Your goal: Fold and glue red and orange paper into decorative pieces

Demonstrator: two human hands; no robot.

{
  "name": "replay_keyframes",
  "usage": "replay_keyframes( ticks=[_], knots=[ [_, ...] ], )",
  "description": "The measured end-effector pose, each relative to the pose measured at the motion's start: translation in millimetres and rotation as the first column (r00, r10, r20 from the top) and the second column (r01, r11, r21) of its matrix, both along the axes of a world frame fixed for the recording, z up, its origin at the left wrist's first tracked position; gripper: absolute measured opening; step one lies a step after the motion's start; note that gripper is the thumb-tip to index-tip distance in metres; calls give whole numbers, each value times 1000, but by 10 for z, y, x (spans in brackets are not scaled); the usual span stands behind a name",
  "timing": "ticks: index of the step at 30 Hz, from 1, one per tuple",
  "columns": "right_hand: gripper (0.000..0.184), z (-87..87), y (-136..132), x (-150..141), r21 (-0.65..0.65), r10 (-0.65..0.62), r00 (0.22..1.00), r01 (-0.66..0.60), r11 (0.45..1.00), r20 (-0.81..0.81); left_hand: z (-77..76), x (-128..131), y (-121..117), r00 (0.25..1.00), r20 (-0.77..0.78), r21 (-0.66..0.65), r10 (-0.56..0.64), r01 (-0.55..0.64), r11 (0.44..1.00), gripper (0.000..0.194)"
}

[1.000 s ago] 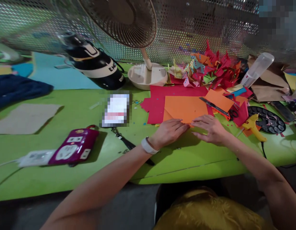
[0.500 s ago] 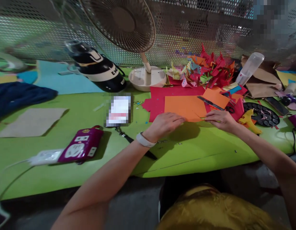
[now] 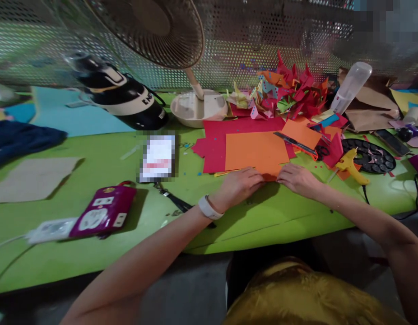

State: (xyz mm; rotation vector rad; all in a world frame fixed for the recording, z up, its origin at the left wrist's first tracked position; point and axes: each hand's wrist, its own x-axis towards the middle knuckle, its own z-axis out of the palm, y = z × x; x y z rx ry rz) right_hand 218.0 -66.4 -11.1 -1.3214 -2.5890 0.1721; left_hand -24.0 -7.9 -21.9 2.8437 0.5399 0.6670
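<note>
A small piece of orange paper (image 3: 269, 170) is pinched at its near edge between my two hands, above the green tabletop. My left hand (image 3: 241, 183), with a pale wristband on the wrist, grips its left corner. On the right corner, the fingers of my right hand (image 3: 297, 179) are closed. Just beyond lies a larger orange sheet (image 3: 253, 151) on top of a red sheet (image 3: 214, 140). An orange-and-black utility knife (image 3: 299, 145) rests across the papers, close to black-handled scissors (image 3: 321, 152).
Folded paper shapes (image 3: 297, 88) are heaped at the back. A fan (image 3: 198, 108) and a black bottle (image 3: 127, 101) stand left of them. A yellow glue gun (image 3: 351, 166) lies by a black round tray (image 3: 373, 155). A phone (image 3: 158, 158) and purple power bank (image 3: 104, 210) are at left.
Both hands have moved slightly nearer to me with the small orange paper, which now shows apart from the larger sheet. The right hand has moved left, closer to the left hand. The view has shifted a little.
</note>
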Motion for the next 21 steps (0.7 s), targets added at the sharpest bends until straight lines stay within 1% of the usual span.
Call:
replay_keyframes(
  ticks=[2, 4, 5, 7, 9, 13, 15, 19, 21],
  knots=[
    [20, 11, 43, 4, -61, -56, 997, 53, 997, -48, 27, -2, 42, 999, 12, -186, 51, -48, 981, 27],
    [14, 54, 76, 0, -144, -132, 988, 120, 982, -78, 69, -4, 89, 996, -15, -350, 92, -91, 932, 28],
    [12, 81, 90, -8, -189, -170, 982, 152, 970, -80, 90, -6, 111, 994, -29, -410, 107, -109, 905, 28],
    [9, 135, 119, -31, -273, -230, 971, 202, 940, -72, 122, -13, 149, 991, -54, -483, 119, -130, 866, 27],
    [8, 174, 143, -52, -333, -268, 961, 231, 914, -67, 134, -28, 174, 991, -59, -516, 120, -133, 846, 28],
    [8, 189, 162, -58, -383, -297, 950, 240, 892, -99, 147, -110, 205, 989, -63, -517, 134, -147, 844, 34],
    [9, 183, 162, -50, -398, -301, 947, 236, 887, -109, 179, -176, 221, 985, -103, -520, 141, -174, 836, 36],
    [9, 183, 167, -43, -433, -314, 943, 238, 869, -113, 285, -311, 257, 970, -207, -574, 128, -227, 787, 37],
    [8, 189, 171, -41, -440, -314, 942, 232, 868, -123, 324, -371, 283, 965, -235, -581, 115, -234, 779, 36]
  ],
)
